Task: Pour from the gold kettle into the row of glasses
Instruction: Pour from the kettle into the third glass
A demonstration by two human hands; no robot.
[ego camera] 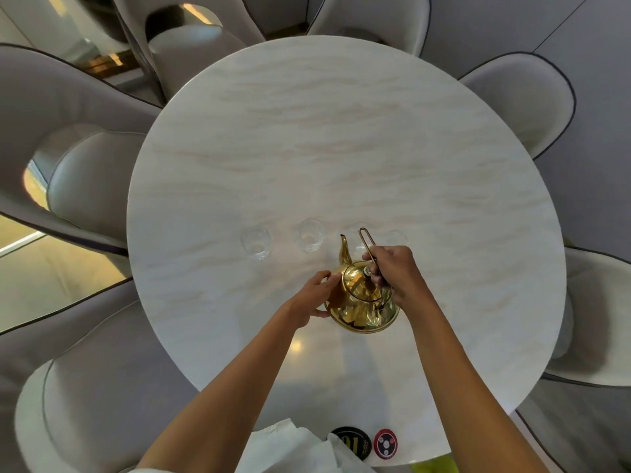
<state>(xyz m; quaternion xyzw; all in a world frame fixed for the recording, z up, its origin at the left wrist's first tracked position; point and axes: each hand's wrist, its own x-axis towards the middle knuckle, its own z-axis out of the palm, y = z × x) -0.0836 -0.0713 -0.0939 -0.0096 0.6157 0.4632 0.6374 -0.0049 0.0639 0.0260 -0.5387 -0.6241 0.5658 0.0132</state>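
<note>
The gold kettle (362, 302) stands on the round marble table (341, 148), its spout pointing away from me toward the glasses. My right hand (392, 271) grips the thin wire handle above the lid. My left hand (316, 295) rests against the kettle's left side. Beyond the kettle stands a row of clear glasses: one at the left (255, 242), a second (310, 236) to its right, a third (358, 238) partly behind the handle, and the rightmost (396, 237) just past my right hand. Whether they hold liquid I cannot tell.
Grey upholstered chairs (85, 186) ring the table on all sides. At the near edge lie a white cloth (290, 442), a black round coaster (351, 442) and a red round coaster (385, 442).
</note>
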